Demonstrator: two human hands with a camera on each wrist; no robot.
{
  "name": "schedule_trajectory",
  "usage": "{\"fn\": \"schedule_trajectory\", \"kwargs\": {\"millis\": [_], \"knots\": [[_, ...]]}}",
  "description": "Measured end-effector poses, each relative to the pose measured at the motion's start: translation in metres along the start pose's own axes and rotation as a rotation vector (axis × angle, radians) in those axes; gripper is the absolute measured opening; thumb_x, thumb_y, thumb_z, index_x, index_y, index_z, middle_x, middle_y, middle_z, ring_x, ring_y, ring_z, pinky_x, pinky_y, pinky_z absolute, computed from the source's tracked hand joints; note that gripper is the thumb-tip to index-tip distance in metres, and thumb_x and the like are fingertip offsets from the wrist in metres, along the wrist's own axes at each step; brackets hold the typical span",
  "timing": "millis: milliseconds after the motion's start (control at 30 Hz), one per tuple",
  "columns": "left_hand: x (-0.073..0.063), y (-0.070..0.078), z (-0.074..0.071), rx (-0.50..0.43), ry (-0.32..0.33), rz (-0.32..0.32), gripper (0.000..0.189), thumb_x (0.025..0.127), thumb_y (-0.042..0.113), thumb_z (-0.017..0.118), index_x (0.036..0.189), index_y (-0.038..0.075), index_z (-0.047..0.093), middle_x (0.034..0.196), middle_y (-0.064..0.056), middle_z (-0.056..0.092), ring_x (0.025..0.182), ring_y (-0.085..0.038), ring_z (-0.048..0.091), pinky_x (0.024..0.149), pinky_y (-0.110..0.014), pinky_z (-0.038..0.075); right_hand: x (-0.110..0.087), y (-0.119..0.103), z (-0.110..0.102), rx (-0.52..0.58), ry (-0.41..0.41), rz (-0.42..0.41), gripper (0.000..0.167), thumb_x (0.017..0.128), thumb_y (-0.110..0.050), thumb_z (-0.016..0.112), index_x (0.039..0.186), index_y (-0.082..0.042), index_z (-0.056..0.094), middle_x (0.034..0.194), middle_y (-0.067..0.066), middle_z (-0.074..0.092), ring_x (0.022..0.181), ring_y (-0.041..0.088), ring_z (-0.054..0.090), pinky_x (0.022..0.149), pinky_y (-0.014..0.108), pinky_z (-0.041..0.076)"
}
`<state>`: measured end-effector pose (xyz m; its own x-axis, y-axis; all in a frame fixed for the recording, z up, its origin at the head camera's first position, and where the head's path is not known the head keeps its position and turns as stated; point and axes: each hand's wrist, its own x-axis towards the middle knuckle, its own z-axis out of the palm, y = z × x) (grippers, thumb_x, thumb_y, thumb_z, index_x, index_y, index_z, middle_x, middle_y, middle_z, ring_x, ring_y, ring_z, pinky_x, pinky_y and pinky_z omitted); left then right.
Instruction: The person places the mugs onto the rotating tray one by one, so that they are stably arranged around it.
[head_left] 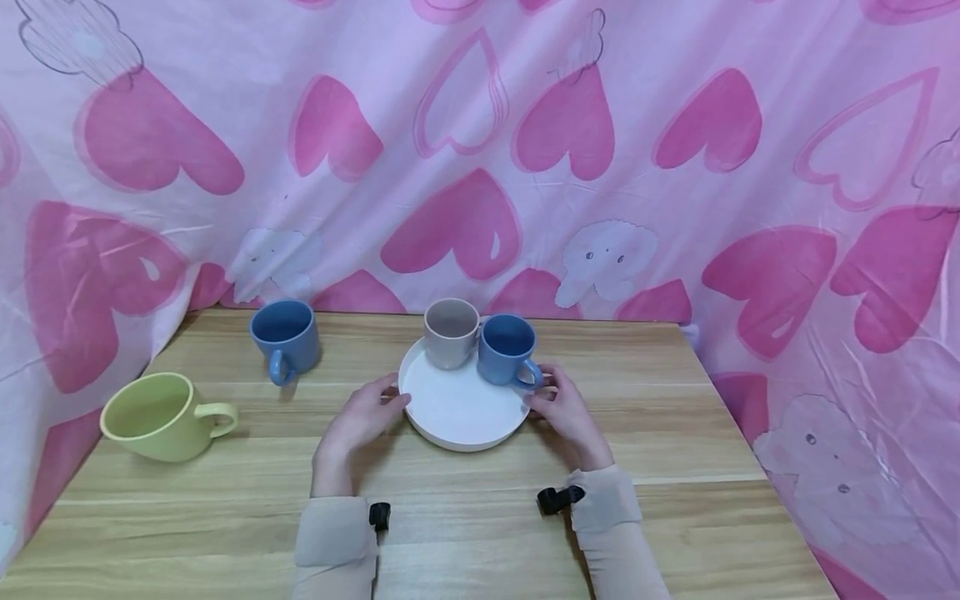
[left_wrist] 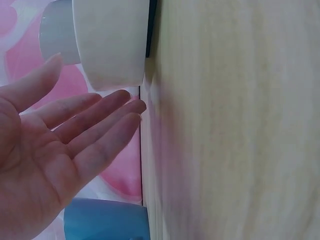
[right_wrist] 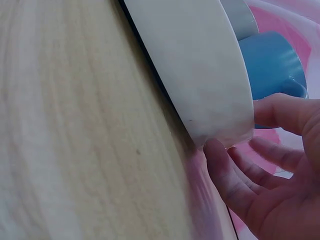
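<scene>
A round white tray [head_left: 457, 417] with a raised rim sits on the wooden table. Two mugs stand at its back: a grey one [head_left: 450, 337] and a blue one [head_left: 504, 350] whose handle points towards my right hand. At the tray's left side is my left hand [head_left: 367, 414], palm turned to it; the left wrist view shows its fingers [left_wrist: 107, 140] extended, with nothing between them. My right hand [head_left: 566, 408] is at the opposite side, its thumb close to the rim and its loosely bent fingers [right_wrist: 232, 182] by the tray's lower wall.
Left of the tray, another blue mug [head_left: 288, 337] stands near the table's back edge. A wide yellow-green cup [head_left: 161, 421] is nearer the table's left edge, handle facing right. Behind the table [head_left: 465, 550] hangs a pink curtain [head_left: 637, 200] with heart prints.
</scene>
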<state>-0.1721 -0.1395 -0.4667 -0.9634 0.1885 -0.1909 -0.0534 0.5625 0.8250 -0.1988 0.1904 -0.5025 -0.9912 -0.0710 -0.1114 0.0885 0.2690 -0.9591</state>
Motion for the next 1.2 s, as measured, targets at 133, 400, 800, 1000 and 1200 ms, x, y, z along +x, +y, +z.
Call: {"fn": "schedule_trajectory", "kwargs": {"millis": [133, 400, 800, 1000, 1200], "knots": [[-0.002, -0.001, -0.004, -0.02, 0.017, -0.009, 0.059, 0.102, 0.027, 0.051, 0.15, -0.002, 0.032, 0.138, -0.024, 0.05, 0.126, -0.038, 0.048, 0.101, -0.051, 0.043, 0.001, 0.001, 0.0, -0.011, 0.012, 0.024, 0.052, 0.088, 0.001, 0.069, 0.135, -0.004, 0.047, 0.116, 0.021, 0.051, 0.085, 0.022, 0.062, 0.075, 0.037, 0.057], [-0.002, -0.001, -0.014, -0.059, 0.242, 0.054, 0.05, 0.103, 0.02, 0.05, 0.146, -0.001, 0.04, 0.138, -0.026, 0.05, 0.128, -0.038, 0.047, 0.106, -0.051, 0.037, 0.002, 0.001, -0.003, -0.015, 0.021, 0.052, 0.046, 0.088, 0.0, 0.069, 0.13, -0.008, 0.052, 0.114, 0.018, 0.053, 0.085, 0.025, 0.062, 0.075, 0.036, 0.058], [-0.006, -0.02, -0.033, -0.115, 0.983, 0.157, 0.022, 0.096, 0.006, 0.061, 0.111, -0.008, 0.066, 0.114, -0.024, 0.06, 0.104, -0.032, 0.056, 0.08, -0.03, 0.049, 0.005, 0.005, -0.003, -0.003, 0.016, 0.059, 0.046, 0.088, 0.0, 0.069, 0.13, -0.009, 0.053, 0.114, 0.018, 0.055, 0.086, 0.025, 0.062, 0.077, 0.035, 0.057], [-0.011, -0.028, -0.041, -0.266, 1.134, 0.064, 0.022, 0.096, 0.007, 0.056, 0.11, -0.006, 0.066, 0.11, -0.022, 0.056, 0.09, -0.021, 0.052, 0.073, -0.019, 0.037, 0.004, 0.006, -0.006, -0.022, 0.017, 0.069, 0.046, 0.089, -0.003, 0.069, 0.131, -0.011, 0.052, 0.113, 0.018, 0.054, 0.088, 0.026, 0.061, 0.078, 0.033, 0.056], [-0.017, -0.036, -0.051, -0.388, 1.101, -0.114, 0.032, 0.098, 0.014, 0.054, 0.124, -0.002, 0.059, 0.122, -0.015, 0.054, 0.09, -0.016, 0.054, 0.077, -0.021, 0.043, 0.005, 0.005, -0.007, -0.043, 0.016, 0.101, 0.046, 0.09, -0.008, 0.07, 0.132, -0.016, 0.052, 0.115, 0.015, 0.054, 0.095, 0.028, 0.058, 0.084, 0.032, 0.053]]}}
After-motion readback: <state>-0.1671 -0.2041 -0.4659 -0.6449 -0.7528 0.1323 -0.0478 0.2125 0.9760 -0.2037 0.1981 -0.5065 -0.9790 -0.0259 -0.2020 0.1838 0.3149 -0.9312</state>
